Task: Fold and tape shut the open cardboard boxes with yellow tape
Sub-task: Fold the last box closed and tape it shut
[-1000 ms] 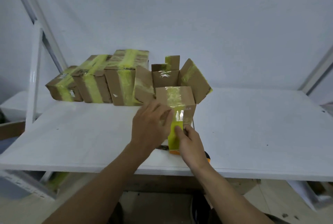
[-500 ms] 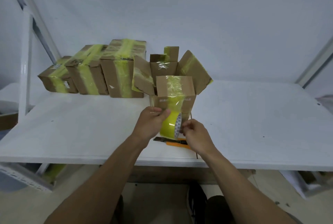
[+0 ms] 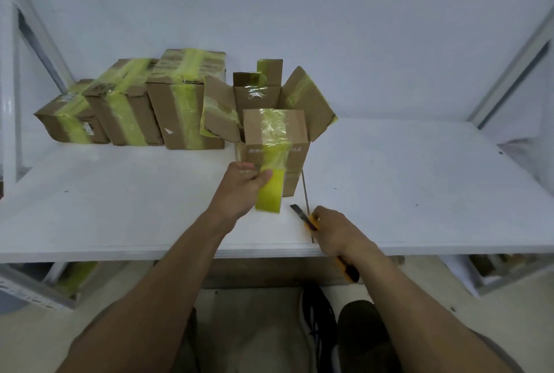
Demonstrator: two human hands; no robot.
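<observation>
— Brown cardboard box [image 3: 298,162], four flaps standing open: where does it sit?
— Mid-table, set back from the front edge of the white tabletop [image 3: 120,207], just right of a row of three brown cardboard boxes banded in yellow tape [image 3: 129,106].
— The hands?
— The left hand [image 3: 239,189] curls round the yellow tape roll [image 3: 269,197] against the box's near face; a strip runs up from it over the near flap. The right hand [image 3: 335,231] grips an orange utility knife [image 3: 310,221], blade out, close to the table's front edge.
— Room to move?
— Open white surface stretches right of the box to the slanted metal frame post [image 3: 509,58].
— Writing?
— There is faint print across the box's near face, too blurred to read. The small white label [image 3: 87,127] on the leftmost taped box is also unreadable.
</observation>
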